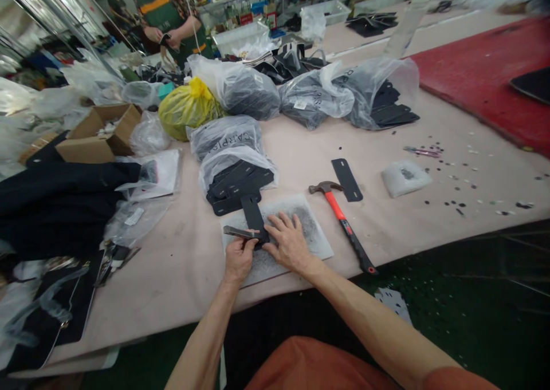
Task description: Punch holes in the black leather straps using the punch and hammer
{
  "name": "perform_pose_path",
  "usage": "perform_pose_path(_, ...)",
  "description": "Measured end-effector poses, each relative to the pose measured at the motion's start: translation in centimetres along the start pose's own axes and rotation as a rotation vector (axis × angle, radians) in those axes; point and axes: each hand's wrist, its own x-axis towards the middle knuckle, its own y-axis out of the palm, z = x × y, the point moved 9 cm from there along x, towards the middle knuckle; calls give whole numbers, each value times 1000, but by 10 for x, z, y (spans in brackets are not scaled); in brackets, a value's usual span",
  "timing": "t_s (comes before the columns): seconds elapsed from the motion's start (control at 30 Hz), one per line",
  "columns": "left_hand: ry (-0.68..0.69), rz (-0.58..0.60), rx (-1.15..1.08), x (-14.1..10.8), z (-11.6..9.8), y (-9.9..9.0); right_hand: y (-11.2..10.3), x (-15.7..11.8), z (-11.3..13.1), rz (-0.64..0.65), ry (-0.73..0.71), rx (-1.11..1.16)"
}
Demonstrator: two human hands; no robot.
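Observation:
My left hand (239,258) is closed around a dark metal tool (240,232) at the left part of a whitish cutting board (320,241). A black strip (250,211) lies over the board's upper left edge, its near end beside the tool. My right hand (289,242) rests on the board with its fingers spread, the fingertips near the strip's near end. Right of the board lies a hammer (344,223) with a red and black handle. Another black strip (347,180) lies beside the hammer's head. An open plastic bag (234,141) of black pieces sits beyond the board.
Filled bags (253,95) and a yellow bag (189,109) line the table's far side. At the left are a cardboard box (92,132) and black fabric (51,207). A white block (404,178) and small scraps lie right. A person (172,23) stands across the table.

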Motion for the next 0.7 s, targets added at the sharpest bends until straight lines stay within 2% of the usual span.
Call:
perform_pose_path(0.4, -7, -27, 69, 0, 5, -3, -3, -1, -2, -26, 4, 24)
perform_pose_path(0.7, 89, -18, 97, -3, -1, 1, -3, 0, -2, -12, 12, 28)
